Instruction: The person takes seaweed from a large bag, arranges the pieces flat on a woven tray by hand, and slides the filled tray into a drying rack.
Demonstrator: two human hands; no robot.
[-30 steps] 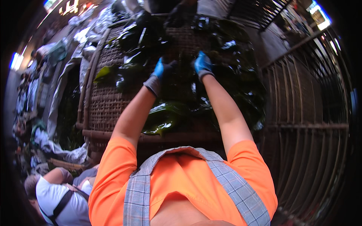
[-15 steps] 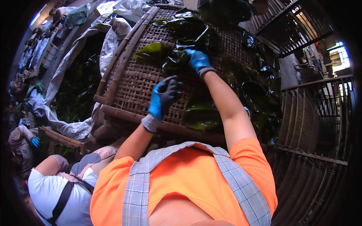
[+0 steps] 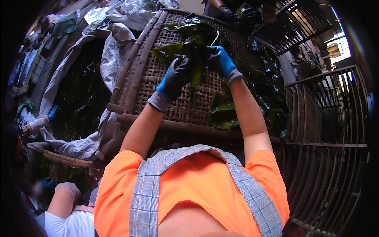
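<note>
Glossy, wet dark green kelp [image 3: 194, 49] is bunched between my two gloved hands, and a piece of it hangs down over a woven bamboo tray [image 3: 185, 106]. My left hand [image 3: 175, 78], in a blue and dark grey glove, grips the bunch from its left side. On the other side my right hand [image 3: 222, 62] has its fingers closed on the kelp, partly hidden by it. A lighter green flap sticks out left of the bunch. Another broad kelp sheet [image 3: 223, 112] lies near the tray's front edge, below my right wrist.
More kelp [image 3: 262, 93] covers the tray's right side. At the far edge a co-worker's dark-gloved hands [image 3: 237, 15] hold kelp. A white sack liner [image 3: 112, 59] surrounds a dark kelp pile at left. Slatted racks [image 3: 327, 110] stand at right; a white-shirted person [image 3: 65, 213] is at lower left.
My left hand has moved up and forward onto the kelp bunch, and my right hand has shifted slightly right. The bunch is now gathered between them. The co-worker's hands show more clearly.
</note>
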